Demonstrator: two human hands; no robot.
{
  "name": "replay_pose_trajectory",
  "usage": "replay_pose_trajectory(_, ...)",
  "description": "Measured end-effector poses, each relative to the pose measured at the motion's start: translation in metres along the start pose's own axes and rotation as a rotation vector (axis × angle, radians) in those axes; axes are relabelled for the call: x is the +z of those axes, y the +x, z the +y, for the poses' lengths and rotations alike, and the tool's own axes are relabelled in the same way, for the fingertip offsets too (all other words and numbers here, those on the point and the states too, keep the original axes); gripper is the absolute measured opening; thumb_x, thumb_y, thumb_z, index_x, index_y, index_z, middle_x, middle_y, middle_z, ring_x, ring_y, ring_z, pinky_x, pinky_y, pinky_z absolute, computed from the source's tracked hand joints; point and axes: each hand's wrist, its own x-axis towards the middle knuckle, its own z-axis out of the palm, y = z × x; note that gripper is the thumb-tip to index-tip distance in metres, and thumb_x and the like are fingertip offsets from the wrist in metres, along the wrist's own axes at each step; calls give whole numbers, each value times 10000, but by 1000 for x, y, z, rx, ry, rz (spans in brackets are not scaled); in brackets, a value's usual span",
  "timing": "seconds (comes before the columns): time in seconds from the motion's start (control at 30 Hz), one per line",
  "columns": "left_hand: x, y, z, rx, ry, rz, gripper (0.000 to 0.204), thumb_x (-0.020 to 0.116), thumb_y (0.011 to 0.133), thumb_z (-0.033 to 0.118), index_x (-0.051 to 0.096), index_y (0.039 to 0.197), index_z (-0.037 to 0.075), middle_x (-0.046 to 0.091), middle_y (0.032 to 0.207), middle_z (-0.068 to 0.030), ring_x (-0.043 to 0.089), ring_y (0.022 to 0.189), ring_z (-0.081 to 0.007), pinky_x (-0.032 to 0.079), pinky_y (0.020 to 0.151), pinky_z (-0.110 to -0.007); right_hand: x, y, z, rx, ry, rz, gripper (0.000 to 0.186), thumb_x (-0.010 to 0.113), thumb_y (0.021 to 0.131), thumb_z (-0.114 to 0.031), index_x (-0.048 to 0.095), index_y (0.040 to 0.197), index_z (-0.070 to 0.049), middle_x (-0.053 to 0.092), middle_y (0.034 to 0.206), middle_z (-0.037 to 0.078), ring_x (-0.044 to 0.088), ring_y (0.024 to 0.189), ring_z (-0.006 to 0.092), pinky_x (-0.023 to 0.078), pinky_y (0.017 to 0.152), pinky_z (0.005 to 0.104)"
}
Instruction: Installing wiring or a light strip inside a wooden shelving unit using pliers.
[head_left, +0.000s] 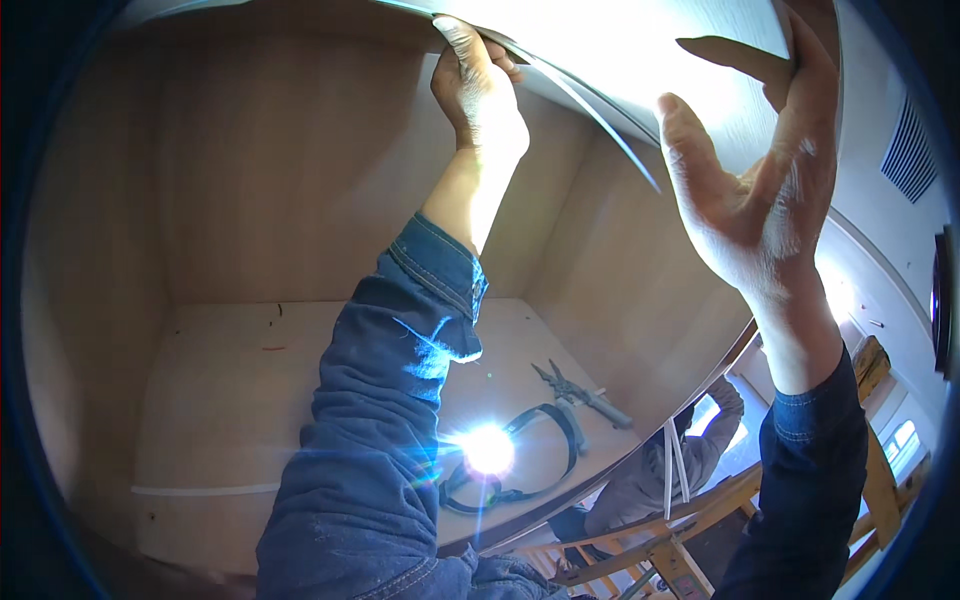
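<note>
Up at the top, a white panel [620, 50] with a glaring, brightly lit face hangs across the cabinet opening. My left hand [482, 100] reaches up inside, closed on the panel's lower edge with the thumb on the near side; its other fingers are mostly hidden. A thin pale strip [610, 130] hangs loose from that edge, just right of the hand. On the right, my right hand [765, 205] is raised against the panel's face, thumb and fingers spread; some fingertips run out of view.
On the cabinet floor [220, 400] lie a lit headlamp [488, 450] with a dark strap and a pair of pliers [580, 392]. Outside at lower right are a person in a grey sleeve [685, 465] and a wooden ladder-like frame [700, 525]. A vent [908, 150] is at far right.
</note>
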Motion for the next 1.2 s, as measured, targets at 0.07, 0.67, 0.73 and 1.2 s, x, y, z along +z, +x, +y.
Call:
replay_pose_trajectory(0.07, -5, 2, -3, 37, 3, -34, 588, 535, 1013, 661, 573, 793, 117, 505, 598, 29, 535, 584, -97, 465, 604, -264, -2, 1, -3, 17, 0, -31, 683, 677, 844, -157, 381, 1409, 87, 580, 1125, 182, 651, 930, 290, 563, 868, 380)
replay_pose_trajectory(0.67, -19, 16, -14, 61, 94, -132, 283, 615, 1084, 285, 615, 858, 115, 650, 775, -9, 574, 655, -67, 455, 600, -200, -5, -12, -8, 216, -82, -130, 759, 812, 884, -274, 367, 1476, -108, 649, 1270, 135, 657, 1176, 313, 573, 1013, 503)
replay_pose_trajectory(0.73, -17, 16, -16, 59, 86, -123, 269, 623, 1079, 269, 617, 863, 108, 654, 783, -13, 579, 661, -70, 461, 606, -199, -5, -12, -8, 211, -89, -134, 755, 808, 889, -282, 366, 1475, -106, 649, 1268, 135, 657, 1172, 311, 573, 1013, 501)
replay_pose_trajectory(1.2, -25, 20, -11, 95, 215, -215, 118, 631, 1037, 34, 614, 921, 54, 664, 864, -21, 583, 718, -84, 486, 675, -203, -9, -8, -9, 209, -95, -174, 679, 777, 924, -337, 401, 1433, -93, 663, 1251, 142, 663, 1147, 303, 567, 1009, 499)
